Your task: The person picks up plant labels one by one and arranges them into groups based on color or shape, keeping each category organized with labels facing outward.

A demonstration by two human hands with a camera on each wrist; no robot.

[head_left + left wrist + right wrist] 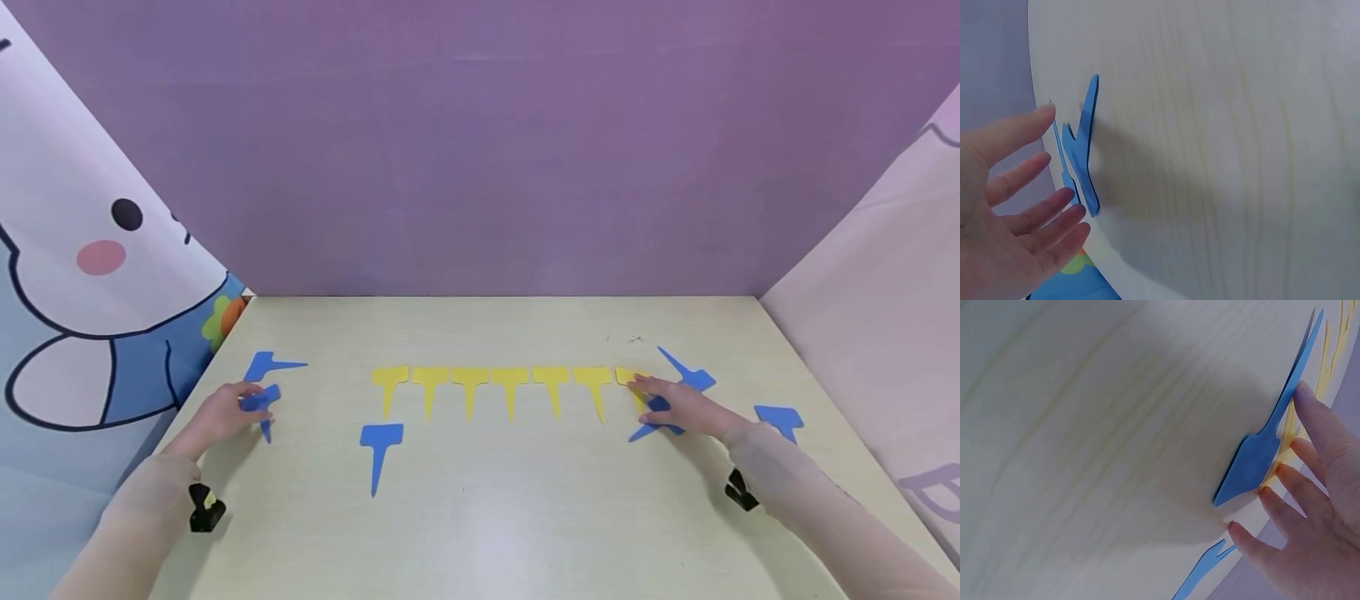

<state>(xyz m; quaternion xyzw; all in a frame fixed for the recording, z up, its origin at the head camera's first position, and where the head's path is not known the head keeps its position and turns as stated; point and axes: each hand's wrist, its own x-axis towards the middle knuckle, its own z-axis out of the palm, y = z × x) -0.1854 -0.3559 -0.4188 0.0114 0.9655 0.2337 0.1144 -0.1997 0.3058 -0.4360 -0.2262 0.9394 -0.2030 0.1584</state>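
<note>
Several yellow T-shaped plant labels (470,377) lie in a row across the table. My right hand (682,407) is at the row's right end, its fingers extended over the last yellow label (627,377). A blue T-shaped label (1252,464) lies beside those fingers in the right wrist view; whether they touch either label, I cannot tell. On the left, my left hand (219,414) has its fingers spread beside a blue label (1088,150), holding nothing. Another blue label (264,366) lies just beyond it. Below the row's left end lies one more blue label (381,450).
Near the right hand, a blue label (697,380) lies behind it and another (780,417) by the forearm. The pale wooden table (480,533) meets a purple backdrop (480,167) at its far edge. Printed cloths flank both sides.
</note>
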